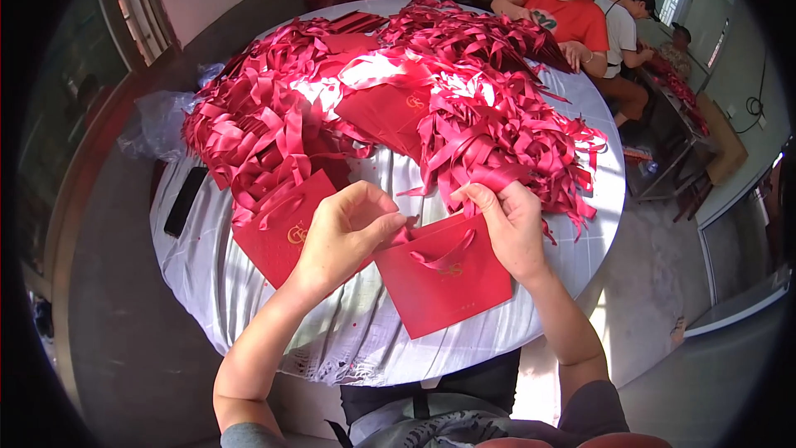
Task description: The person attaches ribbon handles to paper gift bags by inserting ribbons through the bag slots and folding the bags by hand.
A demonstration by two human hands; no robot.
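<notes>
A red paper gift bag (444,299) with a gold emblem lies flat in front of me, its ribbon handle (431,264) drooping over the front. My left hand (352,228) is closed at the bag's upper left corner, with a bit of red ribbon at its fingertips. At the upper right edge, my right hand (507,228) pinches with thumb and forefinger, seemingly on red ribbon; the fingers partly hide it. Another red gift bag (278,232) lies under and beyond my left hand.
Large heaps of red ribbon-handled bags (506,129) cover the far side of the round table with its white cloth (348,348). A black phone (186,202) lies at the left, near clear plastic (157,124). A person in a red shirt (568,21) sits across; others work behind.
</notes>
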